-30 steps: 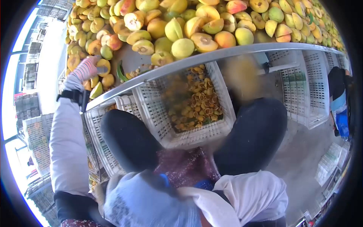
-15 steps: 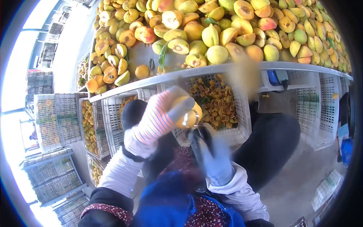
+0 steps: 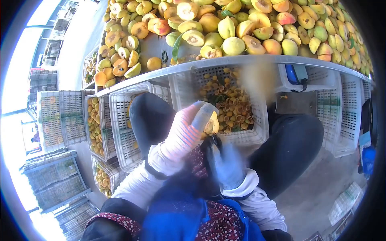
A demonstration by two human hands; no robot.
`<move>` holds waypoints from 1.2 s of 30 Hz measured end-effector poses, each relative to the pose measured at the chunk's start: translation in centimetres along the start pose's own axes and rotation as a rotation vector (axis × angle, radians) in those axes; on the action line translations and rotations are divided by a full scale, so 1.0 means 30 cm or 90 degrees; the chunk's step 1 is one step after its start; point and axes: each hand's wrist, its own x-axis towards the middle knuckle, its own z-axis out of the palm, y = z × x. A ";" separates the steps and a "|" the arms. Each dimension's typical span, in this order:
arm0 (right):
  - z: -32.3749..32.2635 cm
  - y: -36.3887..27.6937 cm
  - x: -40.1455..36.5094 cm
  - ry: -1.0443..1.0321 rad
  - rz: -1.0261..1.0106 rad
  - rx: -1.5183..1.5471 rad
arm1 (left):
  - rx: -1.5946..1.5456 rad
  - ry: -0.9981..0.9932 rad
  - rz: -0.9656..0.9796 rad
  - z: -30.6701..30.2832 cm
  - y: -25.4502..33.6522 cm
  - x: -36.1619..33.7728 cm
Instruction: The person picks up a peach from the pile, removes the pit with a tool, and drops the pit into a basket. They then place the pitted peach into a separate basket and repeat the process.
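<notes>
Fruit held above crate
Left hand [image 3: 187, 128] grips cut yellow fruit [image 3: 211, 123]; right hand [image 3: 228, 166] holds dark-handled tool [image 3: 210, 154].

Metal-edged table [image 3: 155, 47], heaped yellow, green and reddish fruit [image 3: 234, 46], many halved, long green leaf [image 3: 176, 50] near the rim

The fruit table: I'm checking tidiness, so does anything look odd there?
A long green leaf lies among halved yellow fruit, looking like stray foliage. A blurred tan patch also hides part of the silver metal rim, perhaps from lens dirt.
</notes>
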 end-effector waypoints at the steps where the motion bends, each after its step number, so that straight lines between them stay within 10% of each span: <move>1: -0.012 -0.005 0.003 -0.044 0.047 0.059 | 0.010 -0.013 -0.008 -0.005 -0.013 0.004; 3: -0.047 -0.030 0.016 -0.157 0.203 0.217 | 0.085 -0.002 0.079 -0.011 -0.048 0.017; 7: -0.022 0.034 0.006 -0.384 0.656 1.268 | 0.062 0.004 0.109 0.024 -0.062 0.019; 12: 0.019 0.065 -0.004 -0.455 0.601 1.619 | -0.126 0.023 -0.057 0.040 -0.070 0.005; 16: 0.003 0.071 0.034 -0.505 0.410 1.630 | -0.179 0.155 -0.076 0.000 -0.100 -0.015; 21: 0.009 0.112 0.012 -0.333 0.798 1.327 | -0.127 0.504 0.278 -0.302 -0.019 -0.086; 25: 0.023 0.108 0.033 -0.342 0.773 1.174 | 1.193 0.392 -0.020 -0.608 0.152 -0.089; 28: 0.023 0.086 0.059 -0.289 0.784 0.998 | 0.884 0.491 0.292 -0.537 0.235 0.032; 30: 0.048 0.104 0.035 -0.275 0.776 0.959 | 0.940 0.433 0.215 -0.485 0.274 0.145; 32: 0.038 0.073 0.058 -0.228 0.771 0.848 | 1.065 0.313 -0.142 -0.419 0.325 0.305; 36: 0.034 0.079 0.065 -0.183 0.671 0.714 | 1.158 0.196 -0.123 -0.518 0.269 0.500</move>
